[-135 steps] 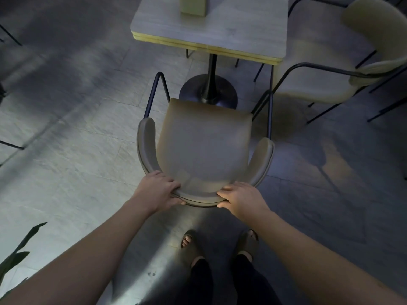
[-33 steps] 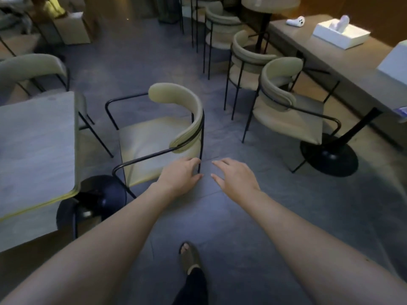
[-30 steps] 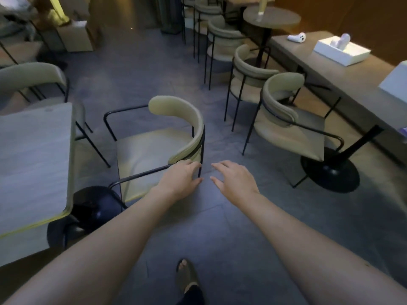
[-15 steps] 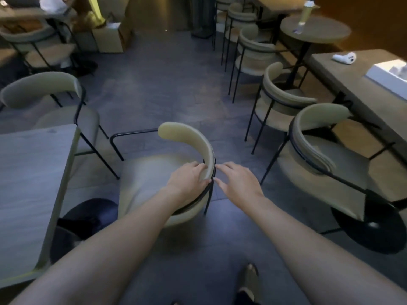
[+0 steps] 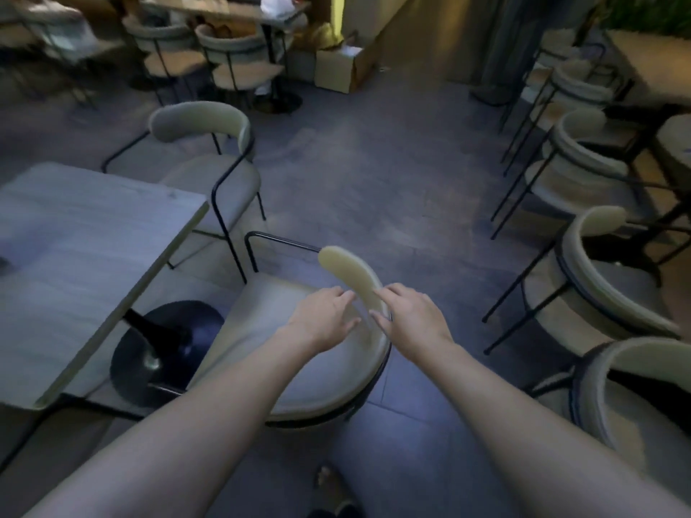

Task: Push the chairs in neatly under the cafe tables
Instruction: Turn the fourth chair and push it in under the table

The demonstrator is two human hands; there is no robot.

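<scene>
While both arms reach out, the left hand (image 5: 323, 317) and right hand (image 5: 409, 318) sit at the curved back of the cream chair (image 5: 299, 353), one on each side. Fingers are loose & a bit spread, not wrapped round it; can't tell if they touch. The chair stands just beside the grey table (image 5: 74, 256), w/ its seat near the table's black round base (image 5: 164, 349).
</scene>
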